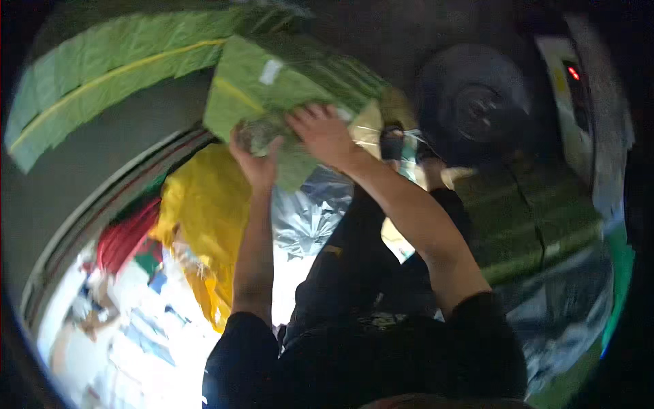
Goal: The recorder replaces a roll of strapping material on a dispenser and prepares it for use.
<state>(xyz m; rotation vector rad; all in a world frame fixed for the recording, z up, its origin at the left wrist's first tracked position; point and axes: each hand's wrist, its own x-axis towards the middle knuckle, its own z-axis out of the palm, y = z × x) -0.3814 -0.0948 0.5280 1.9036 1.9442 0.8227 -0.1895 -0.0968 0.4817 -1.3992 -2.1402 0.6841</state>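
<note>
In front of me is a bulky green wrapped package (272,75) with a yellow stripe and a small white label on it. My left hand (255,163) curls around a roundish, greyish, translucent thing (260,136) against the near side of the package; blur hides its exact kind. My right hand (323,136) lies on the package just to the right, fingers stretched out and holding nothing. Below the hands, a crumpled silver-grey plastic bag (306,211) touches the package's lower edge.
A long row of green packages (122,68) with a yellow band curves along the far left. Yellow sacking (204,198) and a red bundle (128,235) lie at left. More green packages (524,211) stand at right, near a dark round object (473,109) and a red-lit device (572,71).
</note>
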